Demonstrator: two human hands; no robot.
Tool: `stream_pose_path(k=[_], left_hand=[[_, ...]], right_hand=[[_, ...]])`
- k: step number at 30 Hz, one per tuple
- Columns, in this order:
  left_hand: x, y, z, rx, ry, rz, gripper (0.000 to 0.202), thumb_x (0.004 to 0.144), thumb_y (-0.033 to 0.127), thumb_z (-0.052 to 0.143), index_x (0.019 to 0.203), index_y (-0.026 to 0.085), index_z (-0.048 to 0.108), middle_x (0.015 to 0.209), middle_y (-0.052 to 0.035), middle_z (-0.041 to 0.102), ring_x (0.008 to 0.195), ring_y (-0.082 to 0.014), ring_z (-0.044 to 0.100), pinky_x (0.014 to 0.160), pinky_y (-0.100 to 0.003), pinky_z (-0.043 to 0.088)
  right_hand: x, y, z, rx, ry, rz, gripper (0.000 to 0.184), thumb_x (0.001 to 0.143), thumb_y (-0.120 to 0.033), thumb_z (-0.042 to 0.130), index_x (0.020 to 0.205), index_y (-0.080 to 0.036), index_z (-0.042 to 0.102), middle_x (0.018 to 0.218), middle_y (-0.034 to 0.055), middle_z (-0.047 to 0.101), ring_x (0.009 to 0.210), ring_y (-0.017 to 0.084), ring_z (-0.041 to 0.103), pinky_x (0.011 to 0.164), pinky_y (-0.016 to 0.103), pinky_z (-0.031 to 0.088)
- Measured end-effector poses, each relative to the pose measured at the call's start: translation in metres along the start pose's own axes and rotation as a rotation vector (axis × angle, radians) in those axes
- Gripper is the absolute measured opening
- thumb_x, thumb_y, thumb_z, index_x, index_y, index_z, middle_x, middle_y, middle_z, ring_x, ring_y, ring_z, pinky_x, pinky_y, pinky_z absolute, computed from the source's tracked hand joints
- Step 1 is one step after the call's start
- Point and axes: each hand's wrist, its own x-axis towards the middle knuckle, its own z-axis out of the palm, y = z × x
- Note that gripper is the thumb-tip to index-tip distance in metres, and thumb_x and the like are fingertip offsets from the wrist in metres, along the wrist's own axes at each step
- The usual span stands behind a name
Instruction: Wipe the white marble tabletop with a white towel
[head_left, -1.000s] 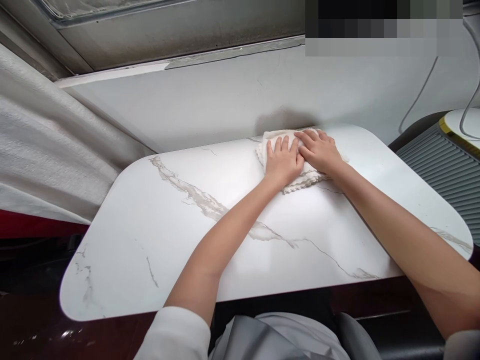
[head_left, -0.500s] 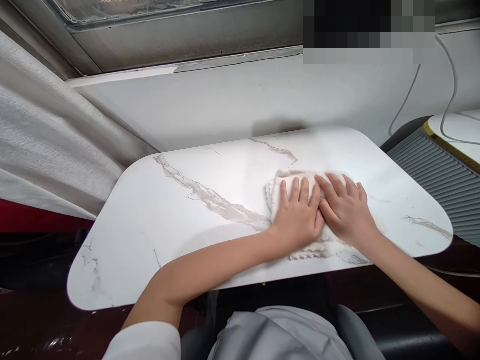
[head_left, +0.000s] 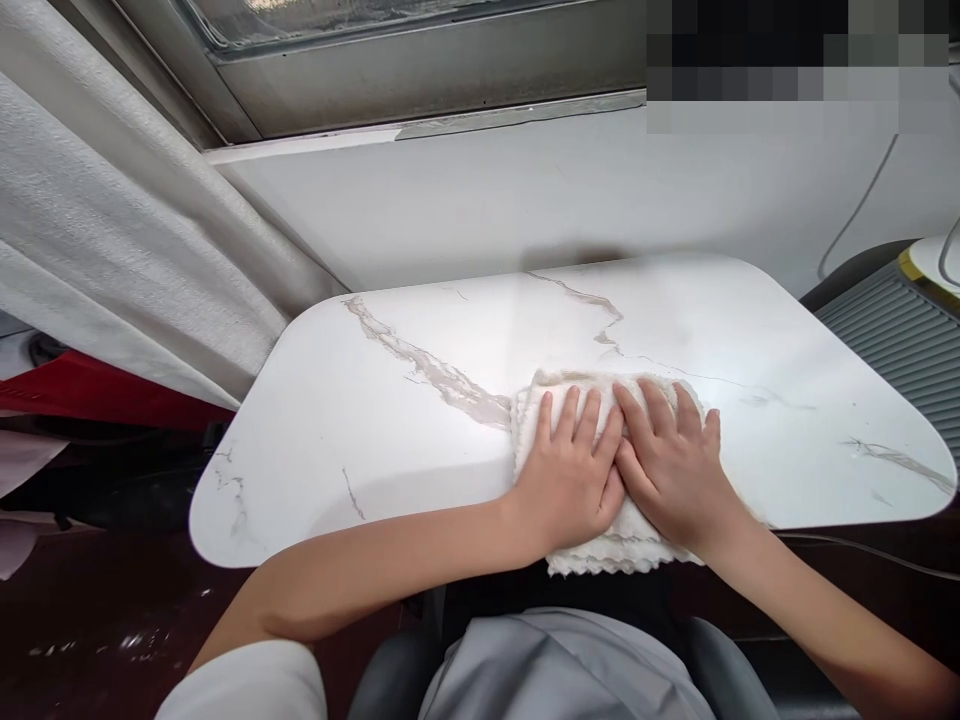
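A folded white cloth (head_left: 589,548) with a scalloped edge lies on the white marble-patterned tabletop (head_left: 420,455). My left hand (head_left: 568,470) rests flat on its left part, fingers stretched forward and apart. Beside it, my right hand (head_left: 673,465) presses flat on the cloth's right part, its fingers spread too. The two thumbs meet near the middle of the cloth. Toward my body, the cloth's scalloped side hangs over the table's front edge. Part of the cloth is hidden under both hands.
A pale curtain (head_left: 142,190) hangs at the left, with red fabric (head_left: 112,390) below it. Behind the table stand a white wall panel (head_left: 450,200) and a window frame (head_left: 420,85). A grey ribbed unit (head_left: 892,330) and a thin cable (head_left: 859,205) are at the right.
Both hands and the cloth have slid toward my body, so the cloth now reaches past the table's front edge. My view has turned slightly left.
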Motion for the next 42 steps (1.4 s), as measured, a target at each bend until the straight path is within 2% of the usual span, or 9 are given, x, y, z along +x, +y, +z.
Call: stream_pose_path(k=[3,6,11,16,24,31,35,42], left_hand=[[0.002,-0.011,0.001,-0.044,-0.012,-0.056,0.059,0.1,0.034,0.034,0.152,0.007,0.038,0.159,-0.021,0.036,0.148,-0.0414,0.029,0.12,-0.061,0.024],[0.017,-0.025,0.004,-0.085,-0.013,-0.131,0.057,0.1,0.034,0.035,0.152,0.011,0.039,0.16,-0.0183,0.036,0.15,-0.0377,0.028,0.122,-0.06,0.021],[0.061,-0.058,0.01,-0.128,-0.018,-0.235,0.054,0.1,0.033,0.039,0.15,0.015,0.043,0.16,-0.0143,0.038,0.151,-0.0316,0.027,0.125,-0.053,0.017],[0.102,-0.09,0.017,-0.118,0.002,-0.282,0.052,0.1,0.032,0.04,0.149,0.017,0.044,0.16,-0.0125,0.039,0.151,-0.0286,0.028,0.125,-0.05,0.016],[0.142,-0.131,0.022,-0.145,0.048,-0.287,0.048,0.1,0.031,0.04,0.145,0.021,0.05,0.157,-0.008,0.044,0.148,-0.0226,0.035,0.126,-0.043,0.017],[0.15,-0.153,0.021,-0.144,0.031,-0.31,0.05,0.1,0.029,0.037,0.149,0.021,0.046,0.159,-0.0061,0.041,0.149,-0.0203,0.032,0.126,-0.041,0.015],[0.145,-0.165,0.02,-0.123,0.008,-0.356,0.052,0.101,0.03,0.034,0.151,0.022,0.042,0.162,-0.0047,0.037,0.151,-0.0208,0.028,0.127,-0.042,0.013],[0.128,-0.184,0.018,-0.08,0.022,-0.393,0.052,0.101,0.03,0.032,0.151,0.024,0.042,0.161,-0.0029,0.037,0.15,-0.0194,0.03,0.127,-0.041,0.013]], right_hand=[[0.012,-0.006,-0.003,0.044,-0.064,-0.02,0.061,0.1,-0.04,0.021,0.156,-0.022,0.036,0.157,0.0133,0.04,0.146,0.045,0.027,0.106,0.075,0.03],[0.037,-0.006,-0.003,0.054,-0.087,-0.03,0.059,0.1,-0.04,0.023,0.155,-0.023,0.037,0.158,0.0115,0.04,0.146,0.042,0.028,0.109,0.07,0.03],[0.099,0.007,0.011,0.12,-0.01,-0.054,0.057,0.096,-0.04,0.029,0.148,-0.023,0.045,0.153,0.0105,0.045,0.142,0.039,0.033,0.112,0.065,0.029],[0.156,0.02,0.026,0.206,0.049,-0.093,0.057,0.092,-0.04,0.031,0.143,-0.023,0.051,0.147,0.0104,0.051,0.137,0.037,0.038,0.11,0.059,0.032],[0.209,0.019,0.035,0.223,0.078,-0.002,0.055,0.091,-0.04,0.034,0.14,-0.024,0.053,0.148,0.0087,0.051,0.136,0.035,0.038,0.111,0.056,0.032],[0.235,0.004,0.036,0.269,0.056,0.055,0.056,0.091,-0.041,0.034,0.142,-0.025,0.053,0.149,0.007,0.05,0.138,0.035,0.035,0.113,0.055,0.028],[0.244,-0.011,0.035,0.242,0.017,0.066,0.057,0.093,-0.042,0.032,0.144,-0.025,0.051,0.15,0.0066,0.049,0.138,0.034,0.034,0.113,0.054,0.029],[0.251,-0.036,0.037,0.21,-0.038,0.019,0.06,0.094,-0.042,0.029,0.148,-0.023,0.045,0.154,0.0088,0.044,0.139,0.034,0.031,0.114,0.055,0.026]])
